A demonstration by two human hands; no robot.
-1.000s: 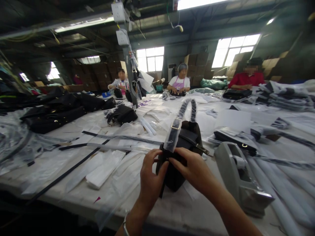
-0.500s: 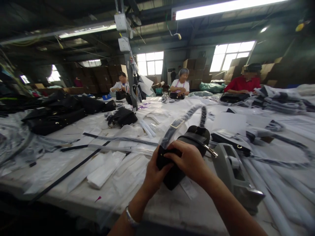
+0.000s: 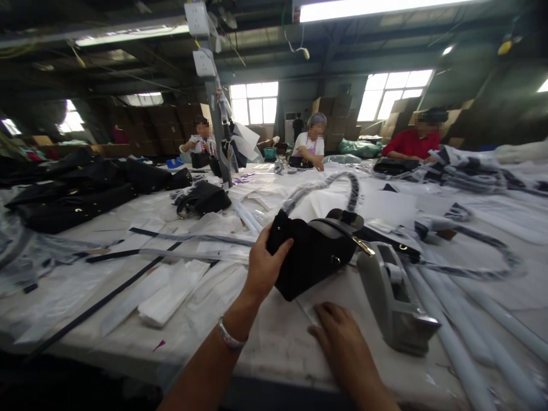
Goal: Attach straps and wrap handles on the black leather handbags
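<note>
My left hand (image 3: 268,260) grips one end of a black handbag (image 3: 312,254), thumb on the near face and fingers behind. The bag rests tilted on the table and shows gold-coloured metal fittings. Its strap (image 3: 319,185), wrapped in clear film, loops up behind it. Below the bag, low over the tabletop, is my right hand (image 3: 342,339), its thumb and fingers closed at the edge of a small clear plastic piece (image 3: 306,308). Part of that piece is hidden by the fingers. A grey tape dispenser (image 3: 396,299) stands just right of the bag.
Black bags (image 3: 81,191) are heaped at the left. Long dark straps (image 3: 107,302) and white paper sheets (image 3: 173,291) lie across the table. Clear plastic rolls (image 3: 454,325) run along the right. A post (image 3: 216,108) with sockets rises behind; several people work across the table.
My right hand has let go of the bag and moved down to the plastic piece on the table. The left hand still holds the bag, now turned to show more of its side.
</note>
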